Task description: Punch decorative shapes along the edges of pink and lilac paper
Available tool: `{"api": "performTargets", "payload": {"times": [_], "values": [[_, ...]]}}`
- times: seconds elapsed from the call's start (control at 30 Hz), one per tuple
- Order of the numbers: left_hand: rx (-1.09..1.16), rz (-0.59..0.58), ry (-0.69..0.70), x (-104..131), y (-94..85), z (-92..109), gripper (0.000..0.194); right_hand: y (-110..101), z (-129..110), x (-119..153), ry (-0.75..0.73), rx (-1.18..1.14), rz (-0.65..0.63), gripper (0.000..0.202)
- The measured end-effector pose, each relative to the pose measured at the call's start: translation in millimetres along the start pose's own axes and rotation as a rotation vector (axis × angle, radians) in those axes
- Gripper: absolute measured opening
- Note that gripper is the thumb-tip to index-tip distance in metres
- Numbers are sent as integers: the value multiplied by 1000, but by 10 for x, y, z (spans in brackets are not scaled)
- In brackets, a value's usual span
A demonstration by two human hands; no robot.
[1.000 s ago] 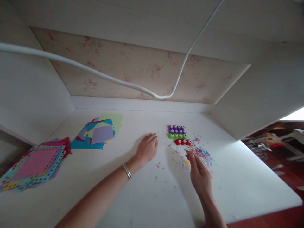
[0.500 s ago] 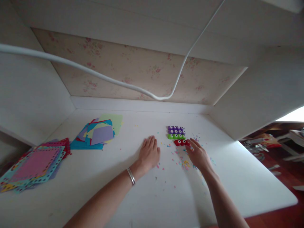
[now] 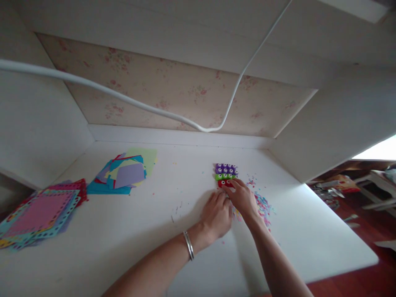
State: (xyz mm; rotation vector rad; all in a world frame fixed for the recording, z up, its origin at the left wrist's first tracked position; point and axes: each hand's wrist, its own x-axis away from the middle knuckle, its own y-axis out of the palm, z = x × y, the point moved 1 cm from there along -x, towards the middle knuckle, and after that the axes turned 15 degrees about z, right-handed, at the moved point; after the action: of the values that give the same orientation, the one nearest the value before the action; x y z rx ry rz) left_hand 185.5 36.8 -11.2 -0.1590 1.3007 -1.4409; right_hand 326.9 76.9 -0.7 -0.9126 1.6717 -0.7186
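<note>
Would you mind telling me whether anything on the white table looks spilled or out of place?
Yes, multicolored confetti-like bits lie scattered on the white table beside the right hand, as if spilled. The colored sheets at the back left look askew, overlapping at uneven angles.

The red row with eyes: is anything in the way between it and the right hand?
Nothing visible is in the way. The right hand has its fingers over the right part of the red row. The left hand is close too, on the near side, but not between them.
</note>
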Motion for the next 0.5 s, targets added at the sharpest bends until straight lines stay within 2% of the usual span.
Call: {"api": "performTargets", "payload": {"times": [0.13, 0.23, 0.3, 0.4, 0.5], "values": [[-85, 50, -79, 79, -404, -565, 22, 48, -16, -1, -8, -5, 27, 35], [-212, 115, -209, 308, -749, -1032, 25, 99, -20, 14, -18, 14, 60, 34], [-275, 136, -260, 524, -948, -1250, 28, 133, -27, 20, -17, 17, 78, 34], [-414, 132, -264, 854, -1148, -1400, 38, 174, -42, 6, -11, 10, 89, 33], [-467, 109, -248, 1058, -1228, -1402, 41, 204, -52, -29, 5, 18, 67, 35]]}}
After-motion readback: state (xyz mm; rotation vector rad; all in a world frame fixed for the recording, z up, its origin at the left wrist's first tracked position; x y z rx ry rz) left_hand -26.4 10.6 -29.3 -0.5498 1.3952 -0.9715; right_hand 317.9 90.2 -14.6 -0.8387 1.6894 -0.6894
